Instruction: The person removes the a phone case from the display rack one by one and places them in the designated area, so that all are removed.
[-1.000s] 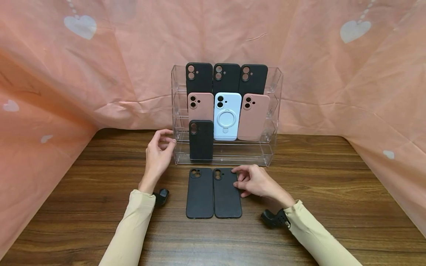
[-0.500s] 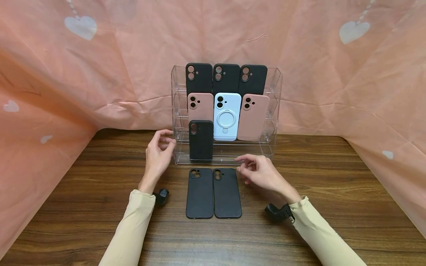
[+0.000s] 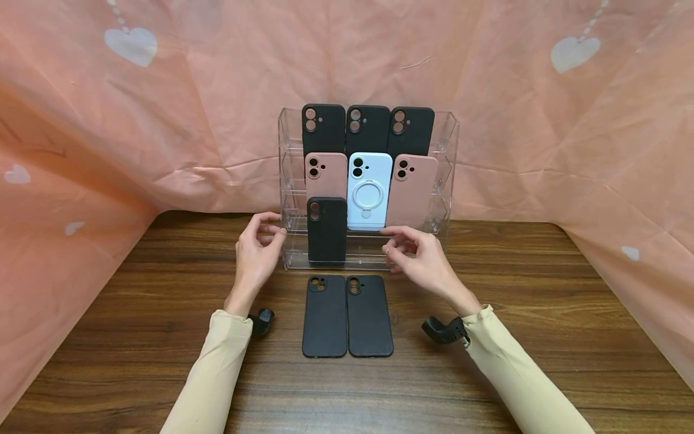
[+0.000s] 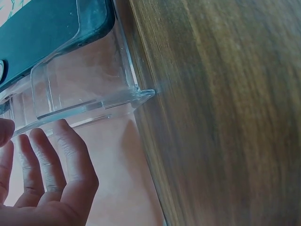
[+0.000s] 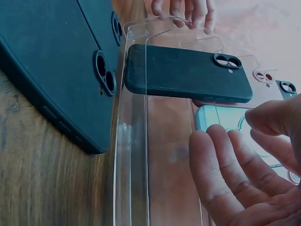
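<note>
My left hand is at the left side of a clear acrylic display stand, its fingertips touching or nearly touching the side panel. My right hand hovers in front of the stand's lower right, fingers bent loosely and holding nothing. Left in the lowest tier stands a black phone case. Above it are a pink case, a white case with a ring, and another pink case. On the table before the stand lie two more black cases, a left one and a right one.
Three black phone cases fill the top tier, among them a middle case. The brown wooden table carries everything. A peach curtain with white hearts hangs behind and along both sides. Each wrist wears a black camera, such as the right wrist camera.
My right hand has left the right-hand black case on the table and moved up and away, to the front of the stand's lower tier. The left hand has stayed in place.
</note>
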{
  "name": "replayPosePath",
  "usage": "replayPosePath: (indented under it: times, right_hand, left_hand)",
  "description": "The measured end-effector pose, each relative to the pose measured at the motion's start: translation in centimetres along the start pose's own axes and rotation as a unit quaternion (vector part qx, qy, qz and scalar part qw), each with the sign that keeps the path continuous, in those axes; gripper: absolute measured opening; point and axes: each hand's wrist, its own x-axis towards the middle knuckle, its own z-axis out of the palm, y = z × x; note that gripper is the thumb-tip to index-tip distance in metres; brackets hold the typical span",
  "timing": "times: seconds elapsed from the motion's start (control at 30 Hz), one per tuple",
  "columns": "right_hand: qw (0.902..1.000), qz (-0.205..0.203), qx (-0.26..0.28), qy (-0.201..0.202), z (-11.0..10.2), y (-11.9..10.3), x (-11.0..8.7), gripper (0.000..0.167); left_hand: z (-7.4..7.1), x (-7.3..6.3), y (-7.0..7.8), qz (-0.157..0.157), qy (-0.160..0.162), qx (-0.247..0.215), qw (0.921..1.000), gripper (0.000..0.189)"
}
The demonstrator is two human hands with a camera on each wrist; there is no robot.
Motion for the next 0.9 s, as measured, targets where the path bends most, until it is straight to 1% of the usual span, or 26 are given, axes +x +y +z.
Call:
replayPosePath:
  times: [0.23,0.43,0.73,0.9]
  right_hand:
    - [0.9997,0.003,0.017,0.02,0.4,-0.1,0.6,0.034]
    - [0.9991,-0.024,0.014,0.032,1.1,-0.2,1.5,0.036]
    - [0.9971,-0.047,0.015,0.059,2.3,-0.7,2.5,0.04]
    - [0.9959,-0.052,0.031,0.067,3.0,-0.7,3.1,0.04]
  left_hand:
    - [0.0,0.0,-0.1,0.002,0.0,0.017,0.9998,0.027]
    - [0.0,0.0,0.0,0.009,-0.001,0.017,0.9998,0.027]
    - [0.1,0.0,-0.2,0.014,-0.001,0.022,0.9997,0.026]
    - [0.0,0.0,-0.2,0.015,-0.002,0.018,0.9997,0.025]
